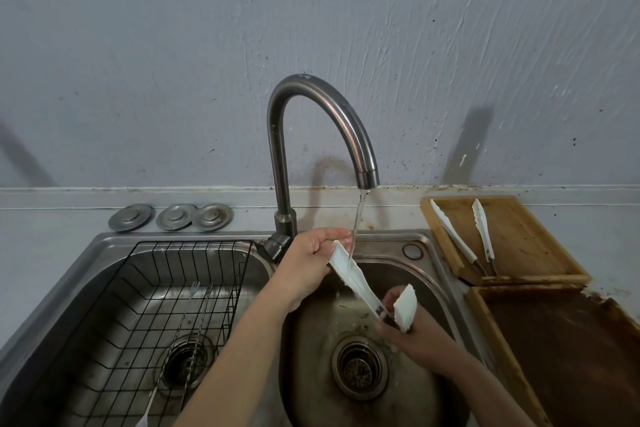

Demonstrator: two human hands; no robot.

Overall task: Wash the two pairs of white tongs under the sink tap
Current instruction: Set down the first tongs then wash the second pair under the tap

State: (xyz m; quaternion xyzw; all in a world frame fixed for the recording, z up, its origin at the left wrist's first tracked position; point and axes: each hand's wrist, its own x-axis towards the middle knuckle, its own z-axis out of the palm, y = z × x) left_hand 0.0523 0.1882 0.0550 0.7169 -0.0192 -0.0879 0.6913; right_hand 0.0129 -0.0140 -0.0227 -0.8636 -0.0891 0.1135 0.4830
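Both forearms fill the bottom of my view, reaching over the right sink basin (313,357). From there, by size: the grey plaster wall (173,45) spans everything beyond my hands. Left of my left hand is the left sink basin (114,253) with a black wire rack (138,305) in it, and a fork (180,322) lies in the rack. Right of my right hand sits a dark brown tray (571,357) on the worktop (52,229), and beyond it a wooden tray (512,239). The tap (311,107) arches up beyond my left hand, and a thin stream of water (358,218) falls from its spout.

My left hand (308,267) is curled round the upper end of one pair of white tongs (353,279), pinching it right under the stream, so the water runs down the blade. These tongs slant down toward my right hand (405,326), which grips their lower end; their other white blade sticks up in front of that hand's fingers. Below the right hand is the drain strainer (360,369).

The second pair of white tongs (464,239) lies spread open in the wooden tray, well to the right of both hands. Three round metal sink plugs (173,217) lie in a row on the worktop, beyond and left of my left hand.
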